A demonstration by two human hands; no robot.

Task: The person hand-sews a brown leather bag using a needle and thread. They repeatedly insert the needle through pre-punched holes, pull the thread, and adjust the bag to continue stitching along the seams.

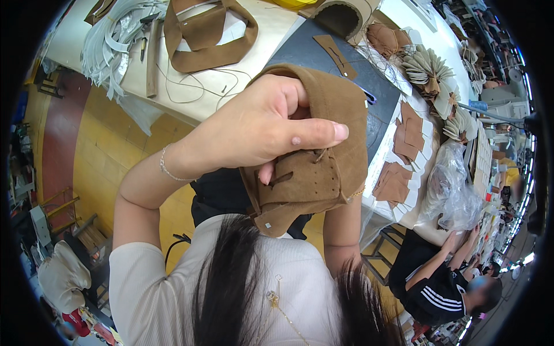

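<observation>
My left hand [277, 124] is closed on a folded brown suede leather piece [340, 98], held up over the table's near edge. The thumb lies stretched across its front, and the other fingers curl into the folds. A slot, rows of small punched holes and a bit of thread show on its lower panel. My right forearm [343, 230] comes up behind the leather; the right hand and its fingers are hidden by it. Beyond, a dark mat [300, 49] carries a narrow brown leather strip [334, 56] and a blue-handled tool [368, 97].
Another shaped brown suede piece [242, 49] lies at the far left near loose cord, a leather strip [153, 57] and white curved strips [107, 49]. Cut brown pieces [395, 181], fanned bundles [427, 69] and a clear plastic bag [453, 184] line the right. A co-worker [444, 282] sits there.
</observation>
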